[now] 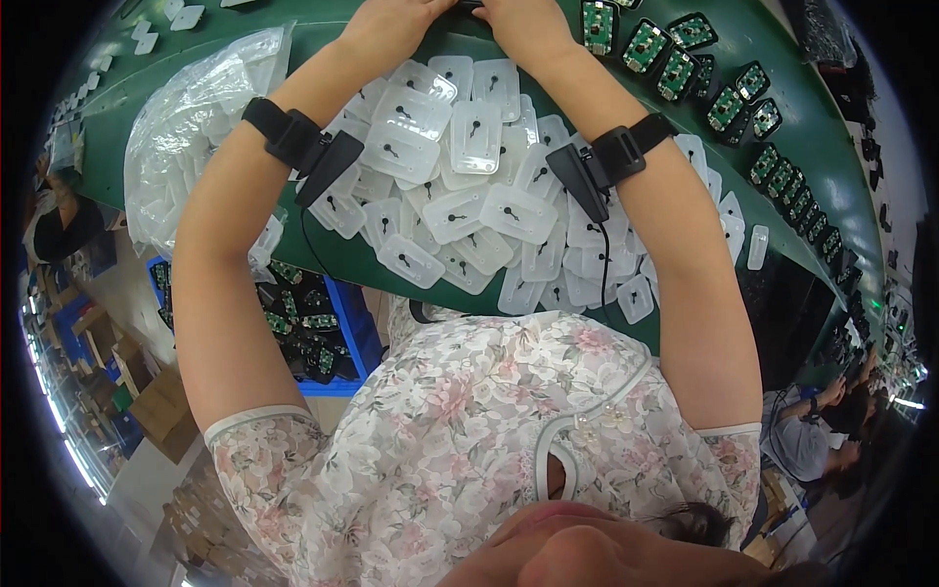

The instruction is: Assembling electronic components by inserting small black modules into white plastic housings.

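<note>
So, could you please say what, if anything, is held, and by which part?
Seemingly a dark object, between left grip and right grip; the frame cuts off the held part.

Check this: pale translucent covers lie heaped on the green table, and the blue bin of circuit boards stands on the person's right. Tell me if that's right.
One error: the head view shows the blue bin of circuit boards on the person's left, not right. The pale translucent covers do lie heaped on the green table.

Big green table [820,127] in front. Brown boxes [164,414] on a pale floor [140,474] to the left. Long white light [84,470] near the left edge, short bright light [910,403] near the right.
</note>
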